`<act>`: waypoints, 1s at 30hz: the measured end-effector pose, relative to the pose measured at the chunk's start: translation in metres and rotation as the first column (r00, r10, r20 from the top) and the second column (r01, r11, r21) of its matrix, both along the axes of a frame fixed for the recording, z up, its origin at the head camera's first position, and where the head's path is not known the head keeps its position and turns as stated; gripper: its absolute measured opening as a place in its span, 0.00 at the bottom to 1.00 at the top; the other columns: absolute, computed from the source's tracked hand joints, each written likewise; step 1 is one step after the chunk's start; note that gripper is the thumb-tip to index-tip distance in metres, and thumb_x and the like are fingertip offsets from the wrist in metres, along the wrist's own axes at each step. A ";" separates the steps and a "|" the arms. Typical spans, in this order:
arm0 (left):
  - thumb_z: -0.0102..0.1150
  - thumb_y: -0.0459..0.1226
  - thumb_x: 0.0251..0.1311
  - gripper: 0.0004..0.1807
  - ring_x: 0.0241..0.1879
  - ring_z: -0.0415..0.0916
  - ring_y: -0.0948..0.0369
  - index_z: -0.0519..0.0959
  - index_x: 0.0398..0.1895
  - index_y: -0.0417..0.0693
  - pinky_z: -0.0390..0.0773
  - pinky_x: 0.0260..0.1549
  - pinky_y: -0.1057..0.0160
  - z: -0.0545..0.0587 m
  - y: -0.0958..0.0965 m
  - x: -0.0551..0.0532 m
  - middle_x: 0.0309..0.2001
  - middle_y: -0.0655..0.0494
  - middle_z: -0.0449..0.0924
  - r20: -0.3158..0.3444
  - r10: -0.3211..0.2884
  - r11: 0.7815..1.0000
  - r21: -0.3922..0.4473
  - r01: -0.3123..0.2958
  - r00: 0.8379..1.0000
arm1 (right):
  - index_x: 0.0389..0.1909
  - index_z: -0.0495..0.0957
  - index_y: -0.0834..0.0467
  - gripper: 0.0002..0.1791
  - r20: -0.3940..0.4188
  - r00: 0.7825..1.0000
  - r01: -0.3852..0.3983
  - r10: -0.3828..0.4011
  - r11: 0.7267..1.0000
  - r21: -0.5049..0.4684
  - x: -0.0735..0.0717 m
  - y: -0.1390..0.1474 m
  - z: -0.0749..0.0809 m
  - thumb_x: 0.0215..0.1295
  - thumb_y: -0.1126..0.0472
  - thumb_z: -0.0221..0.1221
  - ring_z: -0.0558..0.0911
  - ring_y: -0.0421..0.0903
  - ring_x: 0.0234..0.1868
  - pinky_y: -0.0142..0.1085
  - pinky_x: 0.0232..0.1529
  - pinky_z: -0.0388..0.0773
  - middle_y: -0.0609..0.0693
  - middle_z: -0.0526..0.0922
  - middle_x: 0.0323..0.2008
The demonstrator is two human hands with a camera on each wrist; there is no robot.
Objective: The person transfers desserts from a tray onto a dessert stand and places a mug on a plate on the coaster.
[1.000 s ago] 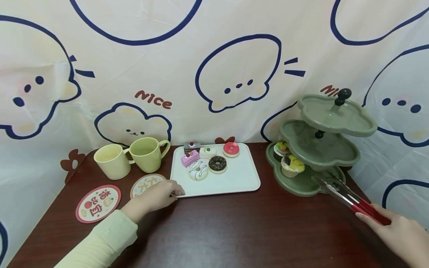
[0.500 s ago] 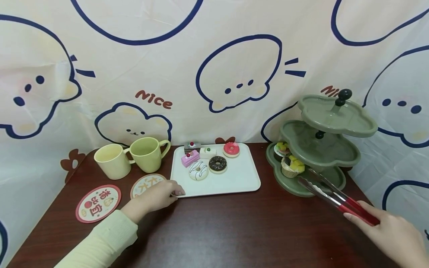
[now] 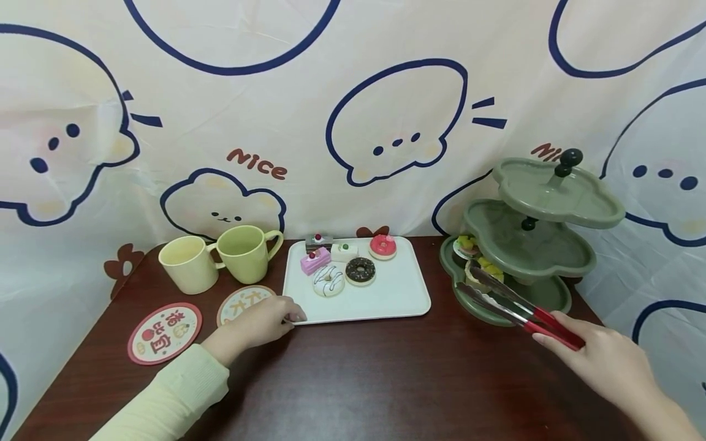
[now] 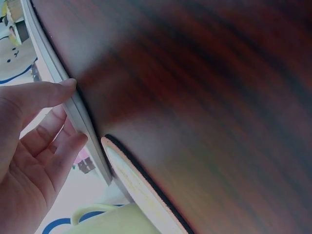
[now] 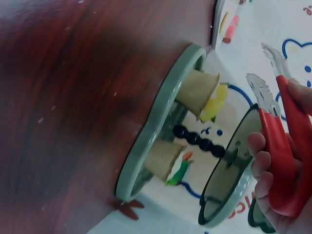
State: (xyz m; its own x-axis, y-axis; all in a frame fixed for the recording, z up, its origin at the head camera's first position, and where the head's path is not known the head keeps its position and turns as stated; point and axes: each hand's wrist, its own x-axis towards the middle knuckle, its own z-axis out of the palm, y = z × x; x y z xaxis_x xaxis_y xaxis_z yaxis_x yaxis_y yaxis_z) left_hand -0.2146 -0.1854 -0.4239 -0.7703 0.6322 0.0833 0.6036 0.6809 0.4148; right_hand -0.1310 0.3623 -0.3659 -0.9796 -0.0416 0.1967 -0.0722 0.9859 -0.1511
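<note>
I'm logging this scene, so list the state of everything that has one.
Tongs: open
Right grip: holds the tongs
White tray: bearing six sweets
Left grip: holds the white tray's edge
Tiered stand: upright, bottom tier loaded
Yellow-topped cupcake: upright on the bottom tier
Other cupcake: upright, same tier
Pale mug: upright
Green mug: upright
Red-rimmed coaster: flat, uncovered
Brown-rimmed coaster: flat, partly hidden in the head view
</note>
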 end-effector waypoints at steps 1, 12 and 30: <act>0.66 0.21 0.55 0.13 0.40 0.82 0.60 0.88 0.39 0.44 0.83 0.40 0.58 0.000 0.000 0.000 0.36 0.57 0.84 -0.001 -0.002 1.000 -0.001 0.002 1.000 | 0.58 0.81 0.66 0.41 -0.008 1.000 -0.016 0.016 1.000 -0.001 -0.002 -0.002 -0.001 0.60 0.34 0.67 0.74 0.49 0.25 0.43 0.21 0.67 0.54 0.80 0.24; 0.66 0.21 0.56 0.12 0.39 0.81 0.61 0.88 0.39 0.44 0.83 0.39 0.59 0.001 0.000 -0.001 0.36 0.57 0.83 0.018 0.022 1.000 -0.021 -0.022 1.000 | 0.55 0.85 0.61 0.35 -0.159 0.968 -0.192 0.194 0.981 0.027 -0.031 -0.036 -0.015 0.56 0.39 0.72 0.67 0.41 0.20 0.38 0.18 0.63 0.40 0.68 0.15; 0.66 0.22 0.56 0.12 0.37 0.80 0.62 0.88 0.40 0.44 0.82 0.38 0.60 0.004 0.003 0.001 0.35 0.57 0.83 0.039 0.029 0.999 -0.031 -0.028 0.999 | 0.57 0.85 0.60 0.34 -0.101 0.958 -0.271 0.269 0.962 -0.013 -0.071 -0.074 -0.028 0.57 0.39 0.71 0.75 0.45 0.24 0.40 0.20 0.68 0.47 0.83 0.25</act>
State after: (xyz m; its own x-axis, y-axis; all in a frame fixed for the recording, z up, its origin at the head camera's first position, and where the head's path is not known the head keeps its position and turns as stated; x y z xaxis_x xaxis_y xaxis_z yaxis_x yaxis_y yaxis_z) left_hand -0.2139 -0.1822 -0.4195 -0.7905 0.6116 0.0334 0.5672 0.7104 0.4167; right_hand -0.2022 0.2882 -0.3935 -0.9087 -0.2955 0.2948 -0.3508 0.9234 -0.1556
